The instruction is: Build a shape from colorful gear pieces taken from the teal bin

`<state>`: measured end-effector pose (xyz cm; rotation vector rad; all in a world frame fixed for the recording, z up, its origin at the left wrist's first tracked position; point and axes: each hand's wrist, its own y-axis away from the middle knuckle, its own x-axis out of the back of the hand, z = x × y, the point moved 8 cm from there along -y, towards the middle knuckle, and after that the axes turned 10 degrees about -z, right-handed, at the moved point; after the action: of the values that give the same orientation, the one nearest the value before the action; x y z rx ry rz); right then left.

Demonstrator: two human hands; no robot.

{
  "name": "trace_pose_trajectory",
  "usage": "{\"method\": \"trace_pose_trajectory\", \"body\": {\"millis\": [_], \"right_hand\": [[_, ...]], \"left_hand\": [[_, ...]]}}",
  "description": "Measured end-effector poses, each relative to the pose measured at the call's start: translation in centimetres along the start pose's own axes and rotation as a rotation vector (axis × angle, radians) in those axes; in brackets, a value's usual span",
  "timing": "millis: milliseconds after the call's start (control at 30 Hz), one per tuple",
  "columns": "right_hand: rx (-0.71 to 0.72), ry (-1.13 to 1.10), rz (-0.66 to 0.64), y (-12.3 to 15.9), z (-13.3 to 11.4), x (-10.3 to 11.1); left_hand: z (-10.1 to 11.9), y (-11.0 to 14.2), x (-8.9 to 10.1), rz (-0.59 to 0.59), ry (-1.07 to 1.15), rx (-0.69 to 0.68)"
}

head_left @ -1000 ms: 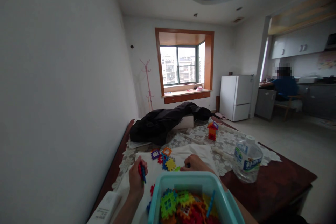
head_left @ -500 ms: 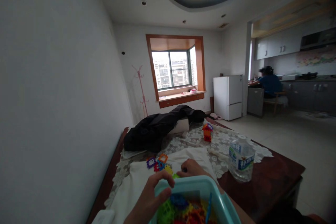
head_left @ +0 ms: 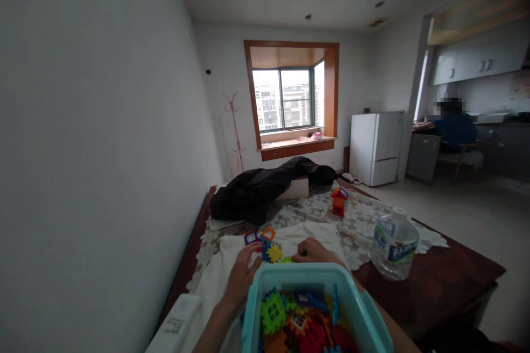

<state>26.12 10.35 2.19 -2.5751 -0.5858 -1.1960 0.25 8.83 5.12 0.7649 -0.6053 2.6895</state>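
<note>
My left hand (head_left: 245,265) reaches past the left side of a turquoise plastic bin (head_left: 304,269), fingers stretched and apart over the white cloth. Its fingertips are by several flat plastic building blocks: a purple one (head_left: 250,237), an orange one (head_left: 268,233) and a yellow one (head_left: 274,252). Behind the bin my right hand (head_left: 313,251) is curled closed, its fingertips beside a green block (head_left: 286,259); what lies inside the fingers is hidden. The bin holds many loose blocks, among them a green window piece (head_left: 273,312) and red pieces.
A large clear plastic bottle (head_left: 396,245) stands at the right. Farther back are a small red block house (head_left: 338,202) and black fabric (head_left: 256,187) over a box. A white device (head_left: 178,320) lies front left. A person in blue (head_left: 455,129) sits in the kitchen.
My left hand has moved from the bin's rim forward to the blocks on the cloth, its fingers straightening. My right hand stays curled near the green block. The view has shifted slightly.
</note>
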Motion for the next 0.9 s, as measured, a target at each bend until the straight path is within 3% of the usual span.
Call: {"method": "trace_pose_trajectory", "body": {"millis": [133, 333, 467, 700, 767, 900], "right_hand": [[0.032, 0.001, 0.016, 0.4, -0.5, 0.3], [0.048, -0.1, 0.025, 0.6, -0.2, 0.8], [0.037, -0.311, 0.078, 0.0, 1.0, 1.1], [-0.03, -0.619, 0.358, 0.3, 3.7, 3.6], [-0.061, -0.702, 0.392, 0.5, 4.2, 3.7], [0.003, -0.895, 0.436, 0.5, 3.4, 5.6]], "left_hand": [[-3.4, -0.2, -3.2, -0.28, -0.342, 0.027], [-6.1, -0.1, -5.0, -0.442, -0.488, 0.129], [-4.9, 0.0, -4.4, -0.396, -0.412, 0.127], [-0.9, 0.5, -2.6, -0.252, -0.239, 0.031], [-0.4, 0.6, -2.7, -0.273, -0.238, 0.005], [-1.2, 1.1, -4.2, -0.454, -0.322, -0.005]]}}
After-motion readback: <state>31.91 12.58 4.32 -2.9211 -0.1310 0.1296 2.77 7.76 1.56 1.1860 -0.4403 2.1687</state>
